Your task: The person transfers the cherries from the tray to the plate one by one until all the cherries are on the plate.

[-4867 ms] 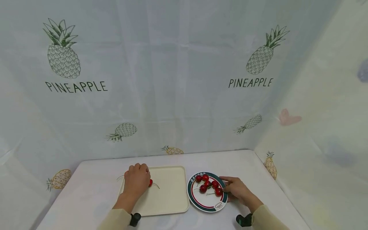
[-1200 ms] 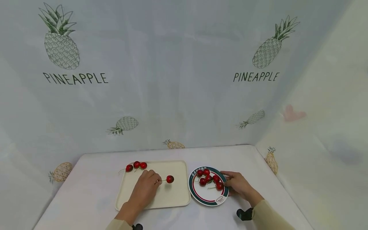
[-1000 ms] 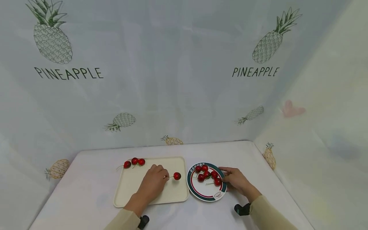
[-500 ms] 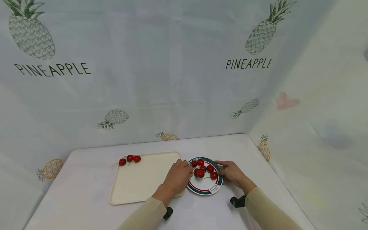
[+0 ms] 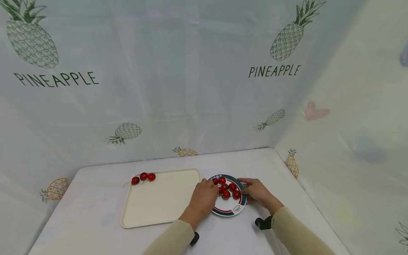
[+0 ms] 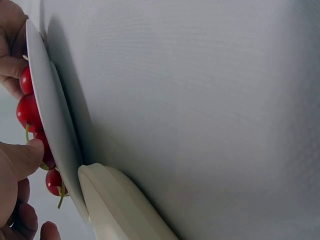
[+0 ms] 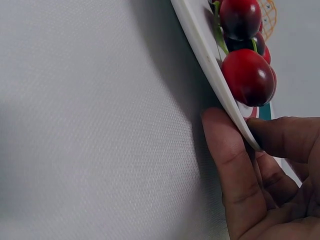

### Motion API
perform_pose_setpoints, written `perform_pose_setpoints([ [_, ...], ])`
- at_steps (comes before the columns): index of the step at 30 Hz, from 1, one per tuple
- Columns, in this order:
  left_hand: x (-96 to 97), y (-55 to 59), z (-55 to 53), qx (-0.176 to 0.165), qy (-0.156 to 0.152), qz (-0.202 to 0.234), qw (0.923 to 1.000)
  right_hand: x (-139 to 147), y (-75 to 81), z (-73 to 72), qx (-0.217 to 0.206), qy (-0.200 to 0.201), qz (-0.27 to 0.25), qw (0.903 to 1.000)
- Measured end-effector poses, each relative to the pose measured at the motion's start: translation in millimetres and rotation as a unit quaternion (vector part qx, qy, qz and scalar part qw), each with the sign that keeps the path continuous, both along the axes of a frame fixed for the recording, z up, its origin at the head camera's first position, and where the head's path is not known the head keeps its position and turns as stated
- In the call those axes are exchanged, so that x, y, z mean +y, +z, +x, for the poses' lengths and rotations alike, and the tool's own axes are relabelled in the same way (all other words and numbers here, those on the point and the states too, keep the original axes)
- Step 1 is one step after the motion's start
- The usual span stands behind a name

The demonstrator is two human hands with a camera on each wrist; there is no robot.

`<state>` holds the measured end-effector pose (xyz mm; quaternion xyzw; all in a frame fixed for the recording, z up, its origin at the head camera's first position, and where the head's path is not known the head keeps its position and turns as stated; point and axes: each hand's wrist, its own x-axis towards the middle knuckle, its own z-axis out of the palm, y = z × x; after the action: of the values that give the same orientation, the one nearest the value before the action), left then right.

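Observation:
My left hand (image 5: 204,198) is over the left side of a round plate (image 5: 227,213) with a green-and-red rim. In the left wrist view its thumb (image 6: 31,154) is beside the cherries, with a gap between it and the other fingers. Several red cherries (image 5: 226,194) with stems lie on the plate. Some are partly hidden by the left hand. My right hand (image 5: 259,193) grips the plate's right rim, thumb on top and fingers underneath. In the right wrist view the rim (image 7: 215,75) looks raised off the cloth, a cherry (image 7: 248,77) close to the thumb.
A cream rectangular tray (image 5: 156,202) lies left of the plate, their edges close together. Three cherries (image 5: 143,176) sit at its back left corner, one stem poking out past the edge. White cloth (image 5: 95,212) covers the table, and a pineapple-printed curtain (image 5: 191,88) stands behind.
The left hand has carried a cherry by its stem from the tray rightward to the plate and let it go there. The right hand keeps its grip on the rim. The head view has shifted.

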<state>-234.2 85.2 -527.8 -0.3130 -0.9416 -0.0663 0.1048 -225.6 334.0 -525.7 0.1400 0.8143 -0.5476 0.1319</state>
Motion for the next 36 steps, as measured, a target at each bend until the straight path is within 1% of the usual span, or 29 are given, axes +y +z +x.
perform_pose_setpoints([
  [6,2.6,0.8,2.7,0.005,-0.006,-0.007,0.9999,-1.9,-0.7,0.2,0.002,-0.001,-0.002,1.0000],
  [10,3.9,-3.0,4.7,0.001,-0.001,-0.011,0.9999,-1.8,-2.1,1.2,0.001,0.001,-0.006,1.0000],
  [16,2.8,-7.5,4.7,0.018,-0.002,-0.013,0.9998,-1.4,-2.1,1.2,0.003,0.002,-0.001,1.0000],
  [24,2.2,-5.1,4.3,0.029,-0.008,-0.025,0.9992,-0.7,-2.1,-0.4,0.001,0.001,-0.008,1.0000],
  [28,1.2,-2.0,6.5,0.029,-0.004,-0.029,0.9991,-2.7,-3.0,-1.1,0.001,-0.001,-0.006,1.0000],
  [36,1.6,-1.7,5.0,0.032,0.001,-0.030,0.9990,-0.8,-2.0,-0.7,0.000,-0.004,-0.001,1.0000],
])
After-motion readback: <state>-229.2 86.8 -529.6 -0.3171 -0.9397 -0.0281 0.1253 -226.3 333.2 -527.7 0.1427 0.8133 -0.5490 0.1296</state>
